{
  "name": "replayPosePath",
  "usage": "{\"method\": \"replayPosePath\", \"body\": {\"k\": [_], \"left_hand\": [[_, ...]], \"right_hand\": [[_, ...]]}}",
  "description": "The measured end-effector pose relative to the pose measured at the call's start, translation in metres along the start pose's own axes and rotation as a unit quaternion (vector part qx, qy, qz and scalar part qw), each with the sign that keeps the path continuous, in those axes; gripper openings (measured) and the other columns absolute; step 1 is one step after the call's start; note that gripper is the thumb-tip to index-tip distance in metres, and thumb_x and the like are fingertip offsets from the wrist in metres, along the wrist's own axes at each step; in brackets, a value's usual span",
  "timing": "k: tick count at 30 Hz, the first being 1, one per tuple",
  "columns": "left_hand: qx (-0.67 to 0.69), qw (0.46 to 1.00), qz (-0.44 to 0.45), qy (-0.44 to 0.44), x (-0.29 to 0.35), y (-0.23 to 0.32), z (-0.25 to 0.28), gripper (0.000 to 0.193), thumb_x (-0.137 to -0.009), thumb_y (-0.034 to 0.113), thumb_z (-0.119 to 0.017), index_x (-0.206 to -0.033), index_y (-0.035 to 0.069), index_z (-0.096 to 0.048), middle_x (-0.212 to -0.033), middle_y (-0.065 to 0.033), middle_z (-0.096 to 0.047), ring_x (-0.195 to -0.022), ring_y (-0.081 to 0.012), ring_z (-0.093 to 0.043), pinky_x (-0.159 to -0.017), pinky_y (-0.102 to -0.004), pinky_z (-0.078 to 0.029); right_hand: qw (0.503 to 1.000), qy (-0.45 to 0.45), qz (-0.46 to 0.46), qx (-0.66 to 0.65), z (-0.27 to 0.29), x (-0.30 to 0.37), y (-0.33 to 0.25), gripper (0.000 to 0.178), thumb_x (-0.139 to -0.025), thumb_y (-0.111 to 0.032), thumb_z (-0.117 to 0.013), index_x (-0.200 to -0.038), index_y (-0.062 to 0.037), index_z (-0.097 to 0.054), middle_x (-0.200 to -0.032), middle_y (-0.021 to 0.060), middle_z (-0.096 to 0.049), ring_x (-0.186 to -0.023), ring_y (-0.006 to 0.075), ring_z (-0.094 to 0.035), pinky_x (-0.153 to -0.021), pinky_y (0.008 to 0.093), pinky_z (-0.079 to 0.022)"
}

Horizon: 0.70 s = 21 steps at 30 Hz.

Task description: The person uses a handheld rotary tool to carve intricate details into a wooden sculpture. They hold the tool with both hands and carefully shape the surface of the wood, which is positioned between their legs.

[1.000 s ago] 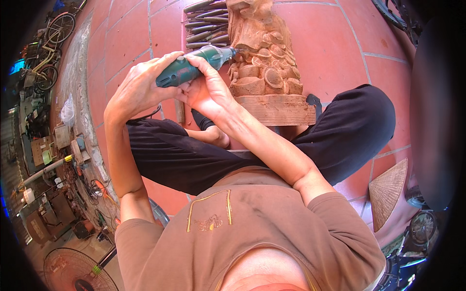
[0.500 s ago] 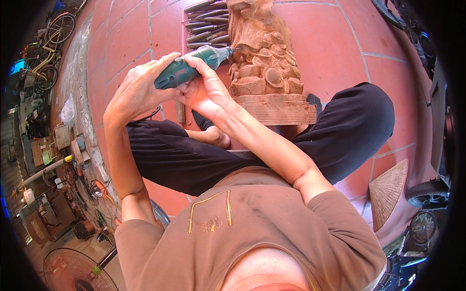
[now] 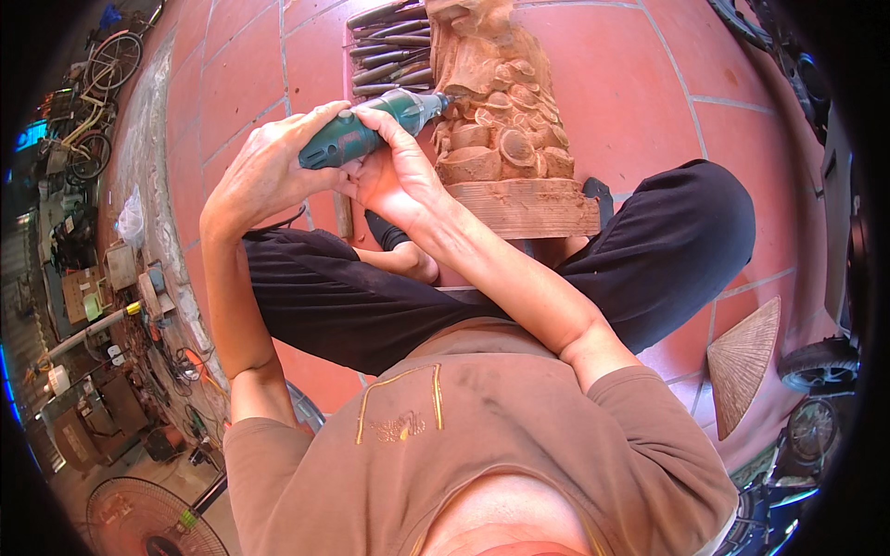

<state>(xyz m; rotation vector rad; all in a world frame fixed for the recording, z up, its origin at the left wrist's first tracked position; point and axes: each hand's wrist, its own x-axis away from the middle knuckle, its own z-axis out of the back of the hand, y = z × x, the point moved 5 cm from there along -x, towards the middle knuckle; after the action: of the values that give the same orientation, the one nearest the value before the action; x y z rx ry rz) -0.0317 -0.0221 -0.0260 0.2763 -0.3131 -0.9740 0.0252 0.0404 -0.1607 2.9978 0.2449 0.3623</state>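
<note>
Both my hands grip a green and grey rotary tool. My left hand wraps round its rear end, thumb on top. My right hand holds the body from the near side, its thumb lying over the casing. The tool's nose points right and meets the left side of a carved wooden sculpture; the bit's tip is too small to make out clearly. Rounded, coin-like shapes cover the carving's lower part, above a plain block base. It lies on the floor between my legs.
A pink tray of dark-handled carving tools lies beyond the rotary tool. To the right are a conical hat and a motorbike wheel. A fan, cables and bicycles stand at the left.
The carving and tray appear shifted slightly left in the view. The rotary tool's nose sits a little closer against the carving. Both hands keep their hold.
</note>
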Motion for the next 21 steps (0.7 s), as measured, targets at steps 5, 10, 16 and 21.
{"method": "replayPosePath", "body": {"k": [5, 10, 16, 21], "left_hand": [[-0.017, 1.0, -0.012, 0.0, -0.002, 0.003, 0.0, 0.077, -0.07, 0.02, -0.084, -0.14, 0.004, -0.057, -0.115, -0.0235, -0.07, -0.1, -0.0394, -0.069, -0.091, -0.0419, -0.054], [-0.022, 0.999, -0.033, 0.005, -0.003, 0.004, 0.0, 0.075, -0.071, 0.02, -0.084, -0.139, 0.003, -0.057, -0.115, -0.0235, -0.07, -0.101, -0.0396, -0.069, -0.091, -0.0418, -0.054], [-0.012, 1.0, -0.024, -0.009, -0.004, 0.009, 0.002, 0.073, -0.072, 0.019, -0.084, -0.138, 0.003, -0.058, -0.115, -0.0238, -0.07, -0.101, -0.0399, -0.069, -0.091, -0.0415, -0.054], [0.0, 1.0, -0.022, -0.011, -0.005, 0.009, 0.002, 0.073, -0.072, 0.019, -0.084, -0.138, 0.003, -0.058, -0.117, -0.0237, -0.07, -0.102, -0.0392, -0.069, -0.091, -0.0411, -0.054]], "right_hand": [[1.0, -0.009, 0.003, -0.001, 0.002, 0.0, -0.001, 0.027, -0.095, -0.03, -0.071, -0.118, -0.0171, -0.064, -0.111, -0.0009, -0.071, -0.106, 0.0172, -0.065, -0.097, 0.044, -0.049], [1.0, -0.008, 0.005, -0.001, 0.002, 0.0, -0.002, 0.027, -0.096, -0.031, -0.07, -0.119, -0.0169, -0.064, -0.113, -0.0004, -0.071, -0.108, 0.0179, -0.066, -0.098, 0.045, -0.049], [1.0, -0.006, 0.012, -0.009, 0.0, 0.003, -0.001, 0.027, -0.095, -0.03, -0.071, -0.118, -0.0174, -0.064, -0.111, -0.0009, -0.071, -0.106, 0.0166, -0.066, -0.096, 0.0431, -0.05], [1.0, -0.004, 0.016, -0.009, 0.002, 0.003, -0.002, 0.026, -0.095, -0.03, -0.071, -0.117, -0.0184, -0.064, -0.109, -0.0017, -0.071, -0.102, 0.0148, -0.065, -0.092, 0.0397, -0.049]]}}
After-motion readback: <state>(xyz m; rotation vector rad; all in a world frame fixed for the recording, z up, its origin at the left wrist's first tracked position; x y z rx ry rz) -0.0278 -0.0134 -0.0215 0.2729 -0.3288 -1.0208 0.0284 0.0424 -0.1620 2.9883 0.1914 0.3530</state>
